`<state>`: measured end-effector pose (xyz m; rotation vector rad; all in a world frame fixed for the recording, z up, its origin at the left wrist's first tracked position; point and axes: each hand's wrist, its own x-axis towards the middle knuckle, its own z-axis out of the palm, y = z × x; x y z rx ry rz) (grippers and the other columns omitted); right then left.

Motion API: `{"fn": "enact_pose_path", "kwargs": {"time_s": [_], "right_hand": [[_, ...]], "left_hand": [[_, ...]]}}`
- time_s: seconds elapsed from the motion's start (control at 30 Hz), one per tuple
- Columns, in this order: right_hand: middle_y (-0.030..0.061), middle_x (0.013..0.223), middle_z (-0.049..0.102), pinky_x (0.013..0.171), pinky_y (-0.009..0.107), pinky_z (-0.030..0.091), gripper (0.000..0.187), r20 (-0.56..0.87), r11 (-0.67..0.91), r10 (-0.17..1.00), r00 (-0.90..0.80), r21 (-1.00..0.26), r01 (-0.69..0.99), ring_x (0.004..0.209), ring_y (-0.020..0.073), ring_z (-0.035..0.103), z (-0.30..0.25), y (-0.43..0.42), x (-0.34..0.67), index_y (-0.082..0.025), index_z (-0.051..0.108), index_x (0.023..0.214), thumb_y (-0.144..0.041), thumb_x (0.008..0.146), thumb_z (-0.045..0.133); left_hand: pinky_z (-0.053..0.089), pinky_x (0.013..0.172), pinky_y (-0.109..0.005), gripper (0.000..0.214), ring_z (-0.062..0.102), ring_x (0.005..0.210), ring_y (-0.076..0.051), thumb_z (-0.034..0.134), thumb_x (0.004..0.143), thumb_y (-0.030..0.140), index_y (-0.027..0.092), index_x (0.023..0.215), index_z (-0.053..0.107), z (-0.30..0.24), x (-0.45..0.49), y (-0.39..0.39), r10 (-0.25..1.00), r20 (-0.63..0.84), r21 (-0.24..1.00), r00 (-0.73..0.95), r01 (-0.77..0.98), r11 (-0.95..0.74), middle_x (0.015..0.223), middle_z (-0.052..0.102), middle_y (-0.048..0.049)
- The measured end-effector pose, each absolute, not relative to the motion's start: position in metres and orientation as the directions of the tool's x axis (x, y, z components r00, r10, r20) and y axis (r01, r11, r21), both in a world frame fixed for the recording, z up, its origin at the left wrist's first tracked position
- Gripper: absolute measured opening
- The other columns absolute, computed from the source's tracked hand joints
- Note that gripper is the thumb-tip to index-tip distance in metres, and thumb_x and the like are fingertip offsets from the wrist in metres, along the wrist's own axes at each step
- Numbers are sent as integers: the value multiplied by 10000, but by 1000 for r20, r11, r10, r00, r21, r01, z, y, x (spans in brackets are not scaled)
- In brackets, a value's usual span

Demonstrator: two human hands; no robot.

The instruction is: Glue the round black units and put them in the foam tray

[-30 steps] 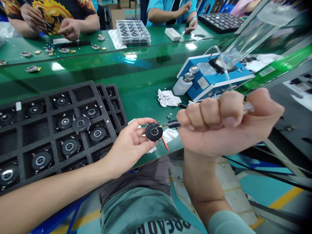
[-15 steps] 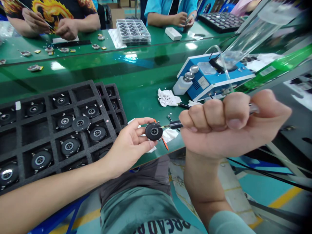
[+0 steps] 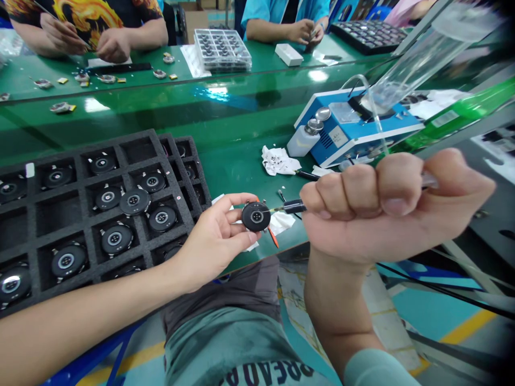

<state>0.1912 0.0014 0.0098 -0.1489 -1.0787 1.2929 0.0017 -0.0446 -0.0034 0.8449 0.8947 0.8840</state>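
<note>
The green glossy workbench (image 3: 241,134) carries the black foam compartment tray (image 3: 80,161) at the left, its cells keeping the round parts apart. The right hand (image 3: 386,209) is a closed fist around a clear-barrelled, black-collared needle tool (image 3: 293,206), held level so the tip stays steady. The left hand (image 3: 213,241), half open, pinches the black round disc (image 3: 256,216) by its rim over the bench's near edge, its face exposed to the tip. Against the earlier frame, the fist sits slightly further right; the disc and tip meet as before.
</note>
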Motion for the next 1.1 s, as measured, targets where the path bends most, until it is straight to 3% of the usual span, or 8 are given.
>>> {"fn": "enact_pose_path", "kwargs": {"time_s": [0.2,0.63,0.83,1.1], "right_hand": [[-93,422,149,360,265,247,552,581,348,803,-132,-638,-688,346,62,118,10,1,194,-230,331,522,-599,900,495],[-90,428,127,379,268,251,563,539,320,831,-138,-666,-674,367,72,98,13,-1,195,-224,340,501,-526,960,466],[-74,471,127,446,282,270,551,344,180,927,-146,-754,-632,431,87,114,22,-15,197,-200,319,502,-386,969,543],[-73,467,130,456,286,253,555,347,185,927,-143,-754,-630,432,89,105,24,-18,197,-201,311,499,-386,961,557]], "left_hand": [[532,795,-263,482,669,833,-108,742,796,64,166,1229,555,-2,2,-46,893,-289,887,346,-255,386,1036,697,-39],[528,798,-267,487,676,838,-112,751,804,75,165,1239,553,-3,3,-46,894,-284,885,348,-264,384,1043,700,-42],[527,793,-268,488,682,843,-123,755,803,74,170,1239,557,-2,3,-45,891,-296,880,344,-264,394,1052,709,-52],[515,776,-255,476,672,837,-123,767,799,74,178,1219,569,-2,3,-46,894,-293,882,338,-267,390,1018,712,-42]]}}
